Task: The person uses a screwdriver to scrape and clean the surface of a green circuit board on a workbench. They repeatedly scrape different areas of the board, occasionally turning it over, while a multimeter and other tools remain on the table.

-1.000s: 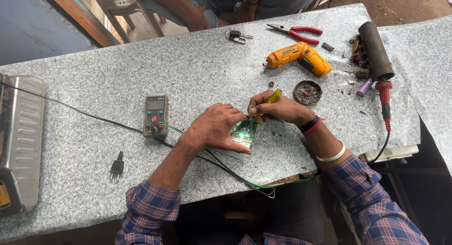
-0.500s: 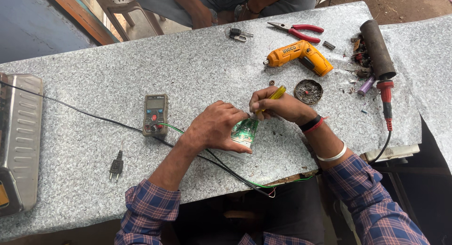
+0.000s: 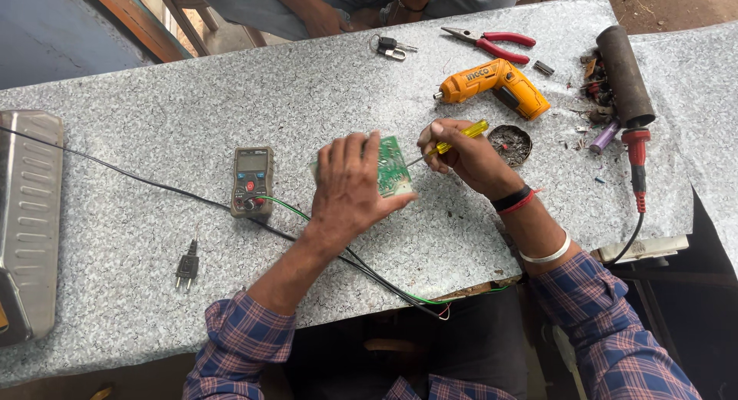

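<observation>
A grey speckled worktop (image 3: 192, 100) fills the view, with a ribbed metal casing (image 3: 27, 223) lying at its left end. Toward the far right lie a dark cylinder (image 3: 624, 76), an orange cordless screwdriver (image 3: 492, 83), red-handled pliers (image 3: 492, 43) and a red-handled tool on a cable (image 3: 636, 158). A small multimeter (image 3: 251, 181) sits left of centre, black and green wires (image 3: 369, 273) running from it toward the near edge, and a two-pin plug (image 3: 187, 268) lies apart to the left. A round dish of small parts (image 3: 510, 144) sits just beyond the right hand. A bunch of keys (image 3: 390, 46) lies at the far edge, near another person's hands.

At the centre, the left hand (image 3: 350, 189) holds a green circuit board (image 3: 393, 165) tilted up off the worktop, fingers curled over its far edge and thumb under the near one. The right hand (image 3: 465, 158) is closed around a yellow-handled screwdriver (image 3: 460, 137), pinching it like a pen, its tip meeting the board's right edge.

The board looks light, stiff and thin, but fragile: solder joints and components would suffer from pressure or flexing. It is best taken by its bare edges, held firmly enough that the screwdriver's push does not make it slip.
</observation>
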Available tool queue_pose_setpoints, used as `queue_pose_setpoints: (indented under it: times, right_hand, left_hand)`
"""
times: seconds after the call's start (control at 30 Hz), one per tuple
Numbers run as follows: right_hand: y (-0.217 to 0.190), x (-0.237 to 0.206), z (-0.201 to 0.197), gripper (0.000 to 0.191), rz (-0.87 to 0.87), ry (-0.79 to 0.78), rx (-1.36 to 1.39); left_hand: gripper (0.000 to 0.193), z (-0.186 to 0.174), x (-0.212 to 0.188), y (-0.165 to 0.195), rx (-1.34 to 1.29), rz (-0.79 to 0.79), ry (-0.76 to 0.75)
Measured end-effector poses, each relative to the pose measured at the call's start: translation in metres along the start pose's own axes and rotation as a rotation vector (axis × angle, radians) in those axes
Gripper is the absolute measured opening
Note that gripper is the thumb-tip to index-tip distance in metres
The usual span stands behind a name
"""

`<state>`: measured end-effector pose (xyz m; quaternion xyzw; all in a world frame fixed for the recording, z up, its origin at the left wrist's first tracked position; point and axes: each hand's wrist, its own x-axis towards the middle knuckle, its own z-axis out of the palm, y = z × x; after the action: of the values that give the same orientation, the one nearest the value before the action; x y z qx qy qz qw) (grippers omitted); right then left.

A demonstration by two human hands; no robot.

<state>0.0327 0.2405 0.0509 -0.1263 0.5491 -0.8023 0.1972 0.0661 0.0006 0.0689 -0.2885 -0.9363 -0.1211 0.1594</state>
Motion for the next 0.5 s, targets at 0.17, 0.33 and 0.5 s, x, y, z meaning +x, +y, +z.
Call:
queue_pose_setpoints:
  times: [0.17,0.33,0.5]
  right_hand:
    - [-0.001,-0.001,0.001,0.034,0.101,-0.020,-0.099]
    - [0.002,-0.002,0.000,0.039,0.097,-0.028,-0.076]
    - [0.001,0.003,-0.004,0.052,-0.070,0.141,0.084]
  left_hand:
    - [0.114,-0.003,-0.002,0.007,-0.016,-0.079,-0.024]
    - [0.113,-0.009,-0.005,0.010,-0.031,-0.068,-0.053]
    - [0.102,-0.013,-0.005,0.014,-0.075,-0.101,0.053]
